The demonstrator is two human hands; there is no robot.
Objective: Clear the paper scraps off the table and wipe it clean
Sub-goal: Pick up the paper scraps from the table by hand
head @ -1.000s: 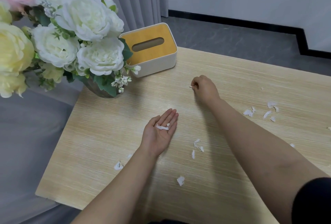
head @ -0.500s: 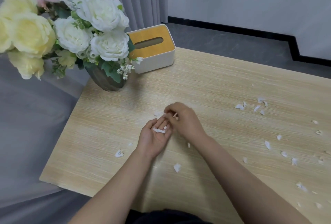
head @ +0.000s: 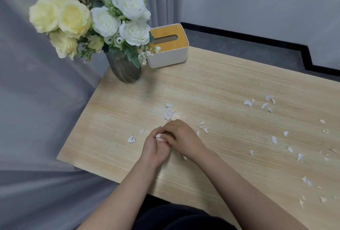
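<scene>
My left hand (head: 154, 149) is cupped palm-up just above the light wooden table (head: 211, 86), holding white paper scraps (head: 158, 135). My right hand (head: 184, 137) lies knuckles-up over it, fingertips curled into the left palm against those scraps; whether they pinch one is hidden. A small heap of scraps (head: 168, 112) lies just beyond my hands. One scrap (head: 131, 139) sits to the left. Several more (head: 266, 102) are scattered across the right half of the table, down to the near right edge (head: 306, 181).
A grey vase (head: 125, 70) of white, yellow and pink flowers stands at the table's far left corner. Beside it is a white tissue box with a wooden lid (head: 169, 45). Grey curtain hangs to the left, and the floor is dark beyond the table.
My right hand came back from the far middle of the table with a scrap and now rests on my left palm. The view shifted, so more scraps show on the right.
</scene>
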